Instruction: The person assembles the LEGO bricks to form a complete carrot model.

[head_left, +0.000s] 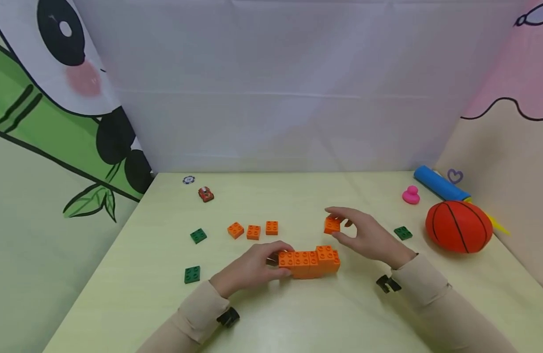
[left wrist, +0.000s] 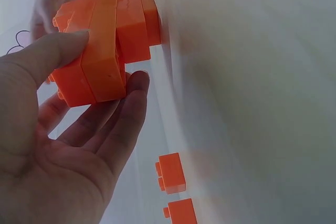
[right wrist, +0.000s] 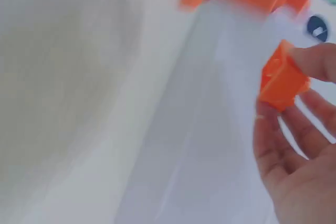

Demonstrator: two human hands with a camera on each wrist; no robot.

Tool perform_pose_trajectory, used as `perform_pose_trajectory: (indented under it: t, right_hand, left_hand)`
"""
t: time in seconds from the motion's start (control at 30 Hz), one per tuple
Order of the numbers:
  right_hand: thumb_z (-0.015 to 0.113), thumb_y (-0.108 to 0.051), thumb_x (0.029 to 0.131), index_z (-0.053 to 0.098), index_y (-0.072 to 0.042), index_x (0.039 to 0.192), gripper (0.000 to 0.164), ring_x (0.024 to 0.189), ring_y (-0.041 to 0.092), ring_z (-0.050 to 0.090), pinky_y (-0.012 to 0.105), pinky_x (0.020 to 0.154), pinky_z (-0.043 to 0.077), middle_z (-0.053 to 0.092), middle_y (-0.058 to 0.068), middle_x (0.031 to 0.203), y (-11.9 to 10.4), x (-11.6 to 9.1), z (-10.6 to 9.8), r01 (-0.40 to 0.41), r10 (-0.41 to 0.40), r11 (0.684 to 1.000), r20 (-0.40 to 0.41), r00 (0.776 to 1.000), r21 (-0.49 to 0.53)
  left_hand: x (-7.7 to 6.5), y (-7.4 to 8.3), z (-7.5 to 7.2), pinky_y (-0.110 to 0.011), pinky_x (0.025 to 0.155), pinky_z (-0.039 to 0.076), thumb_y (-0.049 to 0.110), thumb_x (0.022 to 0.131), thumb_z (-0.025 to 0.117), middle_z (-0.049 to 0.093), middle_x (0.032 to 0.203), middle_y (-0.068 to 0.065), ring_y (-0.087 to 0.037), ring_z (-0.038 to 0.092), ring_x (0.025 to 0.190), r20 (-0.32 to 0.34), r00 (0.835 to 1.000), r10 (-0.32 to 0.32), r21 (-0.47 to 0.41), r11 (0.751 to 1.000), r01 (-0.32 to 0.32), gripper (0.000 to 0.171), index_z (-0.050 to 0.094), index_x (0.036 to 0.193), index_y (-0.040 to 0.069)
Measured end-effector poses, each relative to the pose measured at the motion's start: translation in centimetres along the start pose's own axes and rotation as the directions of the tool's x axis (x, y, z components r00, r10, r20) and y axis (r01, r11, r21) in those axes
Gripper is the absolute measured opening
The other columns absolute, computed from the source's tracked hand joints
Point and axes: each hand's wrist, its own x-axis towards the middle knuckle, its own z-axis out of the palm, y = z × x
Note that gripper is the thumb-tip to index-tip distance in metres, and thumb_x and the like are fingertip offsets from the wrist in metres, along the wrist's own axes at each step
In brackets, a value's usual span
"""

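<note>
An assembly of joined orange toy bricks (head_left: 307, 264) lies in the middle of the table, its right part one brick higher. My left hand (head_left: 256, 267) grips its left end, thumb on the near side and fingers behind. In the left wrist view the thumb presses the assembly's (left wrist: 100, 51) side. My right hand (head_left: 367, 234) pinches a single orange brick (head_left: 331, 225) between thumb and fingers, behind and right of the assembly. The right wrist view shows this brick (right wrist: 284, 80) tilted, its hollow underside partly visible.
Three loose orange bricks (head_left: 253, 232) lie behind the left hand. Green bricks (head_left: 192, 274) sit at left, another green brick (head_left: 402, 233) at right. A red toy car (head_left: 206, 194), a chip (head_left: 189, 180), a pink duck-like toy (head_left: 411, 195), a blue roll (head_left: 441, 183) and a basketball-patterned ball (head_left: 459, 227) stand farther out.
</note>
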Motion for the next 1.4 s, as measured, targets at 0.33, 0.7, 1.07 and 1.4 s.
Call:
perform_pose_trajectory:
  t: [0.33,0.7,1.07,1.4]
  right_hand:
    - [0.073,-0.016,0.092,0.049,-0.019,0.146,0.06,0.115,0.013,0.057,0.037,0.095,0.053,0.06,-0.005,0.131,-4.3,-0.7,2.6,0.157,-0.159,0.987,0.035,0.987,0.039]
    - [0.072,-0.015,0.092,0.039,-0.022,0.152,0.069,0.114,0.01,0.055,0.039,0.102,0.049,0.06,-0.009,0.124,-4.9,-0.8,3.2,0.046,-0.049,0.999,0.166,0.985,0.023]
    - [0.073,-0.015,0.091,0.032,-0.035,0.154,0.077,0.11,0.011,0.06,0.038,0.098,0.051,0.063,-0.01,0.12,-4.7,-0.8,3.1,-0.025,0.004,0.994,0.197,0.98,0.105]
    - [0.074,-0.017,0.091,0.038,-0.038,0.15,0.073,0.111,0.009,0.06,0.038,0.099,0.05,0.064,-0.013,0.12,-4.3,-0.5,3.2,-0.037,0.007,0.989,0.207,0.978,0.142]
  left_hand:
    - [0.0,0.0,0.0,-0.033,0.099,0.049,0.035,0.092,0.073,0.062,0.122,0.015,-0.006,0.059,0.105,-0.005,1.0,0.015,-0.002,1.0,-0.015,0.041,0.06,0.131,0.03]
    - [0.2,-0.2,0.0,-0.034,0.098,0.05,0.033,0.092,0.073,0.062,0.122,0.016,-0.006,0.059,0.106,-0.012,1.0,0.025,0.004,1.0,-0.025,0.041,0.06,0.13,0.031]
    - [0.1,-0.3,0.0,-0.034,0.099,0.049,0.033,0.092,0.073,0.062,0.119,0.017,-0.005,0.06,0.106,-0.005,0.999,0.034,-0.002,0.999,-0.034,0.041,0.059,0.13,0.031]
    - [0.2,-0.3,-0.1,-0.033,0.098,0.05,0.034,0.092,0.073,0.062,0.12,0.017,-0.006,0.06,0.106,-0.002,0.999,0.033,-0.011,0.999,-0.033,0.041,0.059,0.131,0.03]
